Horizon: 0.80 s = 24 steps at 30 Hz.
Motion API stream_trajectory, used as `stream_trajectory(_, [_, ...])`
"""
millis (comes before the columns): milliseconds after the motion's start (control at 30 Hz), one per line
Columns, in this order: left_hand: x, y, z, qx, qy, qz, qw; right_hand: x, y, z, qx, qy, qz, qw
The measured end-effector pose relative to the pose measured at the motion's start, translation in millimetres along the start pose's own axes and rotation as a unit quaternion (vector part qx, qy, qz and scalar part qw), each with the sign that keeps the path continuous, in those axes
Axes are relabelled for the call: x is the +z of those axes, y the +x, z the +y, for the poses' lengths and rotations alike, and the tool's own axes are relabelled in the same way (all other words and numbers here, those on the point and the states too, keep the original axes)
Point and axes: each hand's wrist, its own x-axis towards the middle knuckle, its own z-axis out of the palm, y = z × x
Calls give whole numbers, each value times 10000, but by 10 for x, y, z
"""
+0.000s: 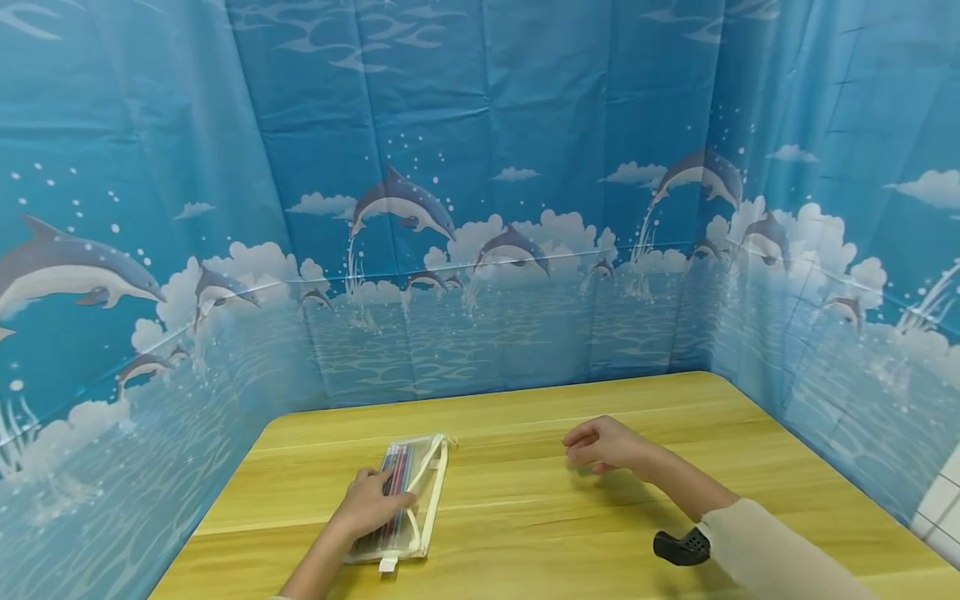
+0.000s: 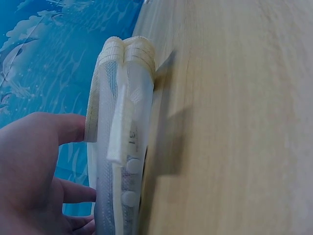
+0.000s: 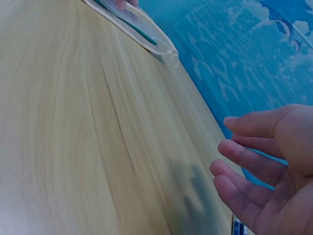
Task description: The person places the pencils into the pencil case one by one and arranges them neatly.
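Observation:
A translucent mesh pencil case (image 1: 427, 500) with a cream zip edge lies on the wooden table, several pencils showing inside it. My left hand (image 1: 372, 502) rests on top of it, fingers over the pencils and thumb spread toward the zip. In the left wrist view, the thumb and fingertips of that hand (image 2: 34, 171) touch the upper face of the case (image 2: 124, 107). My right hand (image 1: 611, 444) hovers over the table to the right of the case, its fingers loosely bent with nothing between them. The right wrist view shows the same hand (image 3: 264, 166) above its shadow.
The yellow wooden table (image 1: 510, 542) has rounded far corners. A blue curtain (image 1: 525, 317) printed with dolphins hangs behind it and along both sides. A black device (image 1: 681, 547) is worn at the right wrist beside a cream sleeve (image 1: 772, 550).

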Motion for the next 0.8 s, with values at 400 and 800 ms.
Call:
stream_trajectory(400, [-9,-7,-1,44,36,11,10000,-427,-220,155,-142,-611,179,9979])
stream_trajectory(800, [-6,-4,-26,65,-17,-1,10000,-770,-378,388,46,-755,291,9967])
